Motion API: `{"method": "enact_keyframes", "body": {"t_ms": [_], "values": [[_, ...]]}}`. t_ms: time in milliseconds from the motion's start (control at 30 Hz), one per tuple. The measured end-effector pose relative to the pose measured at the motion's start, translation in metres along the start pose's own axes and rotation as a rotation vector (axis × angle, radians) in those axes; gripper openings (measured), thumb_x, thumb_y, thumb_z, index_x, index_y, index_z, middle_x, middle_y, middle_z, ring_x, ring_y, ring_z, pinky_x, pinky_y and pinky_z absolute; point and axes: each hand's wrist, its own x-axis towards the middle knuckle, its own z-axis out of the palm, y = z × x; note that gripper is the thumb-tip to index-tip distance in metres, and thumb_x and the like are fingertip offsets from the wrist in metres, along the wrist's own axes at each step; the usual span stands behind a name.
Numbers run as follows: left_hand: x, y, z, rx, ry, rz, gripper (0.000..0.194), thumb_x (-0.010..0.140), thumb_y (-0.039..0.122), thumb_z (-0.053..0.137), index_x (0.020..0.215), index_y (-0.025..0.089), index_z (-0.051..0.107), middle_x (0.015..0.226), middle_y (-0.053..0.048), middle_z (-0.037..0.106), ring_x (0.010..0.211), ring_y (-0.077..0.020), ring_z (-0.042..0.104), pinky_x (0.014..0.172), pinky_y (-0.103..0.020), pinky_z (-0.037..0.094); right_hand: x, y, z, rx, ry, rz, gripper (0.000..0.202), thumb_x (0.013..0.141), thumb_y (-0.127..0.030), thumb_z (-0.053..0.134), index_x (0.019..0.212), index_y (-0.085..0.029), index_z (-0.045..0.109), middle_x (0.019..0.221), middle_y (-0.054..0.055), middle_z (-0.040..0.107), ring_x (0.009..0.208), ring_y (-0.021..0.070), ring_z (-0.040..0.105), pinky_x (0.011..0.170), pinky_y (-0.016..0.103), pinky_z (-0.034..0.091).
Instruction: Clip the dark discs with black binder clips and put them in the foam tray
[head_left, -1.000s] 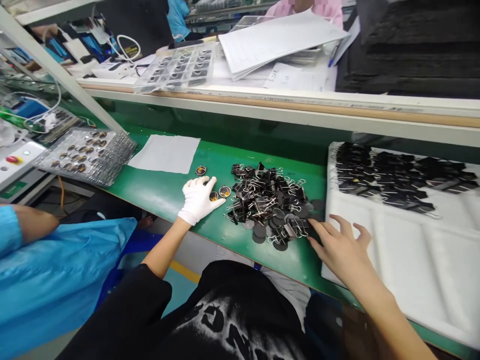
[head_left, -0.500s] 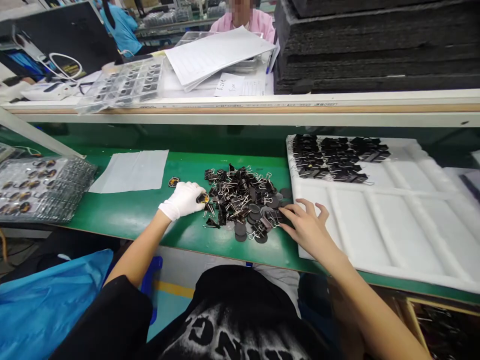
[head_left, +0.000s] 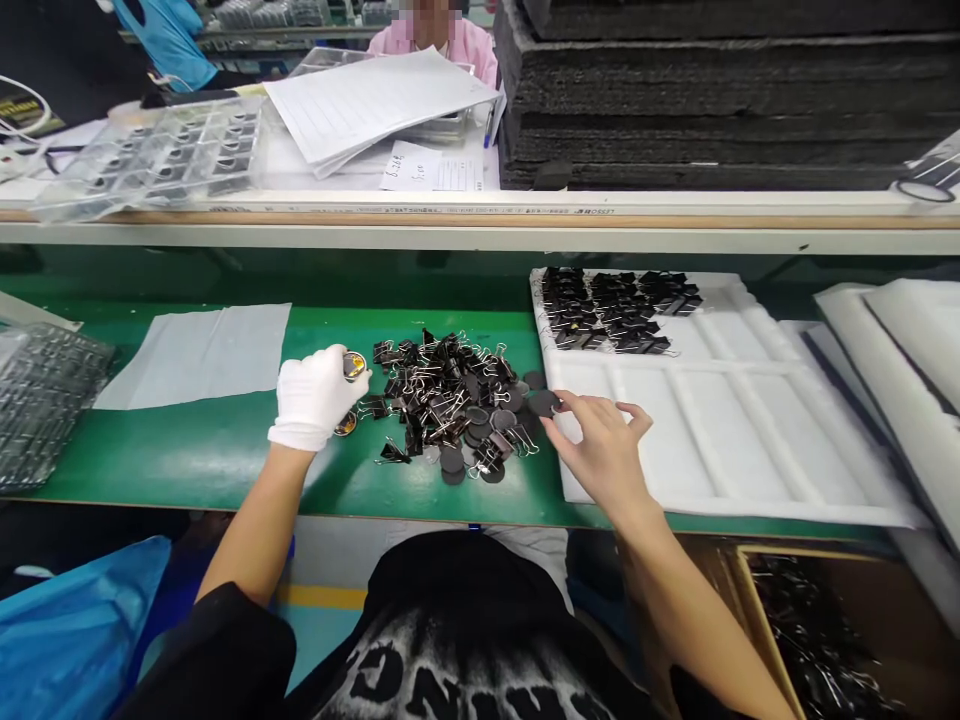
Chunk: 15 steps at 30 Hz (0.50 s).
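My left hand [head_left: 313, 393], in a white glove, pinches a round part [head_left: 354, 366] with a yellow and dark face. A second round part [head_left: 346, 424] lies on the green bench just below its fingers. My right hand [head_left: 600, 440] is bare and holds a black disc [head_left: 544, 403] between thumb and index finger, at the right side of the pile. Between my hands lies a heap of black binder clips [head_left: 442, 385] with wire handles. More black discs [head_left: 452, 460] lie along the heap's front and right edges.
A white foam tray [head_left: 660, 400] with rows of black clips [head_left: 600, 310] stands at right. At left are a white sheet [head_left: 202, 350] and stacked clear trays [head_left: 52, 410]. A shelf [head_left: 450, 235] crosses behind, and a person in pink [head_left: 472, 45] is beyond it.
My left hand has moved away from the heap with a round part in its fingers. My right hand now holds a disc up at the heap's edge. The view has shifted right.
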Motion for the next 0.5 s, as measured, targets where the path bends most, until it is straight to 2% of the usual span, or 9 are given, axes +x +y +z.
{"method": "enact_keyframes", "body": {"t_ms": [67,100,167,233,367,433,500], "values": [[-0.003,0.009,-0.007,-0.088,0.093,-0.002,0.048,0.091,0.055,0.057,0.116,0.015,0.066,0.103,-0.015,0.077,0.09,-0.0348,0.071,0.072,-0.039,0.039,0.002,-0.011,-0.003,0.167,-0.026,0.056,0.028,0.1,-0.038,0.063,0.121,-0.021,0.066,0.096,0.006,0.079,0.095,0.0255,0.073,0.099,0.045,0.031],[-0.006,0.014,-0.011,-0.13,0.112,0.039,0.047,0.092,0.055,0.057,0.117,0.016,0.066,0.104,-0.014,0.077,0.091,-0.0337,0.071,0.073,-0.039,0.04,0.003,-0.018,-0.005,0.258,-0.07,0.082,0.026,0.101,-0.039,0.062,0.12,-0.022,0.068,0.097,0.006,0.08,0.094,0.025,0.073,0.099,0.044,0.033],[-0.014,0.027,-0.019,-0.187,0.083,0.196,0.042,0.093,0.054,0.058,0.114,0.018,0.067,0.1,-0.011,0.077,0.089,-0.031,0.072,0.073,-0.039,0.041,0.005,-0.034,-0.009,0.436,-0.186,0.108,0.023,0.104,-0.037,0.054,0.113,-0.023,0.071,0.095,0.005,0.08,0.09,0.0232,0.071,0.096,0.042,0.038],[-0.024,0.042,-0.024,-0.202,0.036,0.391,0.038,0.094,0.051,0.059,0.113,0.019,0.067,0.094,-0.009,0.077,0.088,-0.0294,0.072,0.074,-0.039,0.041,0.007,-0.05,-0.011,0.587,-0.245,0.113,0.026,0.106,-0.035,0.05,0.104,-0.024,0.073,0.091,0.005,0.08,0.085,0.0223,0.069,0.091,0.041,0.042],[-0.045,0.071,-0.026,-0.255,0.027,0.681,0.033,0.093,0.045,0.059,0.109,0.018,0.068,0.088,-0.009,0.076,0.082,-0.0279,0.072,0.073,-0.04,0.042,0.011,-0.076,-0.009,0.848,-0.328,0.182,0.024,0.103,-0.038,0.055,0.095,-0.026,0.074,0.084,0.003,0.079,0.083,0.0225,0.068,0.083,0.038,0.047],[-0.052,0.082,-0.027,-0.291,0.016,0.753,0.028,0.092,0.043,0.059,0.102,0.018,0.068,0.08,-0.006,0.073,0.075,-0.0262,0.07,0.07,-0.04,0.041,0.013,-0.084,-0.007,0.874,-0.371,0.223,0.021,0.101,-0.038,0.058,0.09,-0.026,0.071,0.078,0.001,0.077,0.079,0.0213,0.068,0.084,0.038,0.047],[-0.056,0.09,-0.03,-0.308,0.014,0.78,0.023,0.091,0.039,0.059,0.098,0.018,0.068,0.074,-0.004,0.07,0.071,-0.0249,0.068,0.069,-0.039,0.04,0.014,-0.09,-0.004,0.765,-0.338,0.242,0.017,0.097,-0.037,0.063,0.087,-0.024,0.067,0.075,0.0,0.074,0.077,0.0207,0.067,0.088,0.04,0.046]]}}
